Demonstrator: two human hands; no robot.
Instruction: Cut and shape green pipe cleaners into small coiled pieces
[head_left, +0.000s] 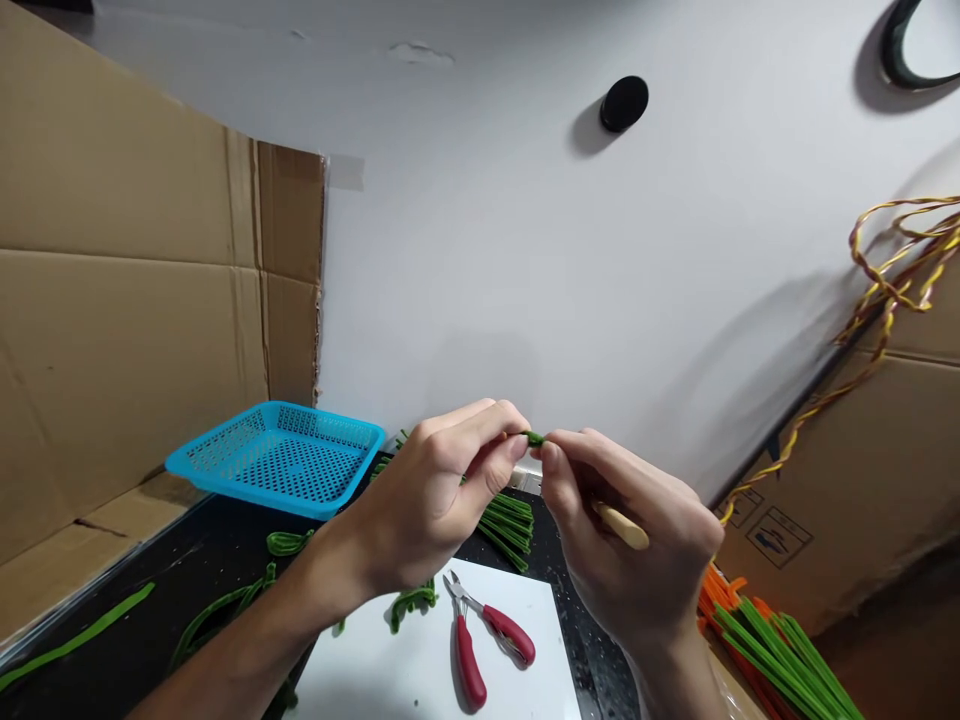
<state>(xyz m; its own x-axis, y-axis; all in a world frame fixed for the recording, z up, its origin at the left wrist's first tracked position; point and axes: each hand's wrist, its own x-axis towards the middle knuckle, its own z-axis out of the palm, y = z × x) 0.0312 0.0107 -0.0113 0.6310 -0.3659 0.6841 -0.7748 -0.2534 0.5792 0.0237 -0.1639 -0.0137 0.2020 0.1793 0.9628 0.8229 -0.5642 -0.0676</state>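
Note:
My left hand (435,490) and my right hand (634,540) meet in front of me above the table. Between their fingertips they pinch a small piece of green pipe cleaner (534,438). My right hand also holds a thin wooden stick (622,527), whose rounded end pokes out below the fingers. Under my hands lie red-handled pliers (480,635) on a white board (420,660), beside a bent green pipe cleaner piece (411,603).
A blue perforated basket (281,458) stands at the back left on the black table (217,550). Green pipe cleaner bundles (510,525) lie behind the board; loose green strips (82,630) lie left. Orange and green pipe cleaners (772,645) are at the right. Cardboard (127,270) flanks both sides.

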